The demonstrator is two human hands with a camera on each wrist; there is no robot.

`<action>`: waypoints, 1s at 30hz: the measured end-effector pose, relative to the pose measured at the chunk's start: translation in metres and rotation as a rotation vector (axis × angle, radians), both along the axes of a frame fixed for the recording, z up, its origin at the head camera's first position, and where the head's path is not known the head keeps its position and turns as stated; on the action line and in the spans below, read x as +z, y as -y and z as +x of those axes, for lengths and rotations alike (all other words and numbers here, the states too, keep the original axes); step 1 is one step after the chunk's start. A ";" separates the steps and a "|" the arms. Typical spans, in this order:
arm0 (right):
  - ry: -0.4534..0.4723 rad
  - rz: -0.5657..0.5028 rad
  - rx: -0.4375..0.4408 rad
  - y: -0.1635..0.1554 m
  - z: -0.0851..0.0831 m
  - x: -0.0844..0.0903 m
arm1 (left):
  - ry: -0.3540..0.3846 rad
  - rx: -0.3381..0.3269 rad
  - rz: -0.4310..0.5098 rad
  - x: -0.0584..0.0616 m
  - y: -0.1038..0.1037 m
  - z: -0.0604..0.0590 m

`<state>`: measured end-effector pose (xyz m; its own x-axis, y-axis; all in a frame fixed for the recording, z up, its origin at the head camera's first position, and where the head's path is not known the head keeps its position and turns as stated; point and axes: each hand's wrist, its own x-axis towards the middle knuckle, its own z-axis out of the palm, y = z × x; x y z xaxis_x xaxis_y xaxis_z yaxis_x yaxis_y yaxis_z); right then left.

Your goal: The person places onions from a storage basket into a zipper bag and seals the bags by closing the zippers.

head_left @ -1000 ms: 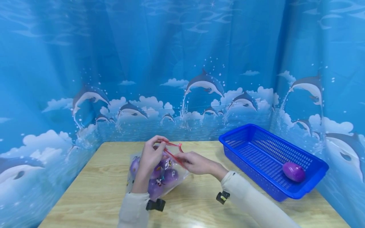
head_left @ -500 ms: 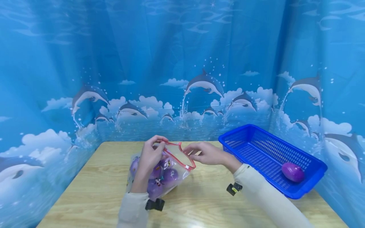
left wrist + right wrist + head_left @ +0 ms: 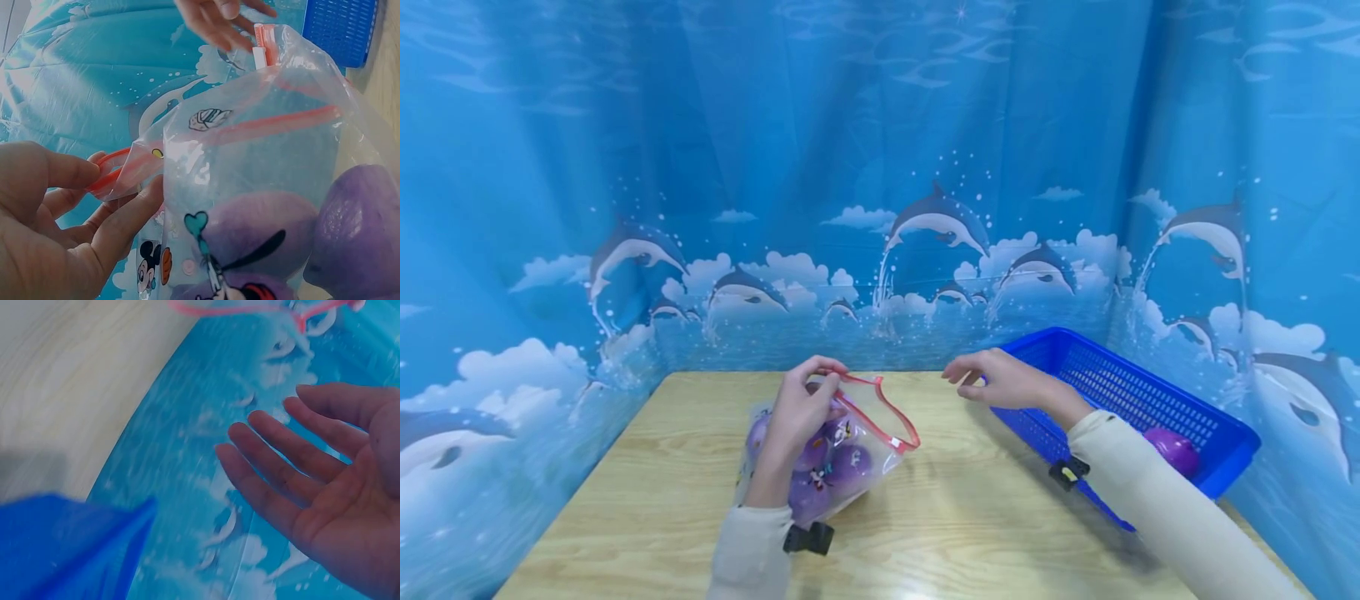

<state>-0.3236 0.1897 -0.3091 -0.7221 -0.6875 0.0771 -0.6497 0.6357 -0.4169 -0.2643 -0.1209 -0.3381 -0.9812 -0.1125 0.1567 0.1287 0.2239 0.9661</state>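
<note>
A clear zip bag (image 3: 868,467) with a red zip edge and cartoon prints lies on the table, its mouth gaping toward the right. Several purple egg-shaped things (image 3: 356,231) are inside it. My left hand (image 3: 801,408) pinches the bag's red edge at the far corner between thumb and finger, as the left wrist view also shows. Between the bag and the blue basket, my right hand (image 3: 1003,382) hovers near the basket's left rim, fingers loosely spread and holding nothing. One shiny purple egg-shaped thing (image 3: 1172,450) sits in the basket, partly behind the right sleeve.
The blue plastic basket (image 3: 1138,400) stands at an angle on the right of the wooden table (image 3: 647,500). A blue dolphin-print curtain (image 3: 850,167) hangs right behind the table. Each wrist carries a small black mount (image 3: 808,538).
My right hand has let go of the bag's red edge and moved right toward the basket. The bag's mouth has been spread wider. My left hand keeps its hold.
</note>
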 end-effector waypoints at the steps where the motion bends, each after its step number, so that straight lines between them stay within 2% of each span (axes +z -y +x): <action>1: -0.006 0.018 -0.013 -0.006 -0.002 0.000 | -0.001 0.000 -0.001 0.000 0.000 0.000; 8: -0.004 0.121 -0.105 -0.050 -0.015 0.004 | -0.009 -0.003 0.001 0.002 -0.001 0.001; 16: 0.047 0.214 -0.177 -0.104 -0.030 -0.003 | 0.011 -0.023 -0.022 0.002 -0.001 0.001; 19: 0.105 0.272 -0.212 -0.121 -0.032 -0.005 | 0.020 -0.020 -0.031 0.002 -0.002 0.001; 26: 0.370 0.373 -0.407 -0.160 -0.032 -0.010 | 0.027 -0.014 -0.034 0.001 -0.002 0.001; 30: 0.373 0.420 -0.463 -0.182 -0.034 -0.017 | 0.021 -0.022 -0.032 0.001 -0.002 0.002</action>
<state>-0.3573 0.3720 -0.3257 -0.8731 -0.2225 -0.4338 -0.1375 0.9660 -0.2188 -0.2622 -0.1187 -0.3367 -0.9866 -0.0859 0.1389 0.1134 0.2520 0.9611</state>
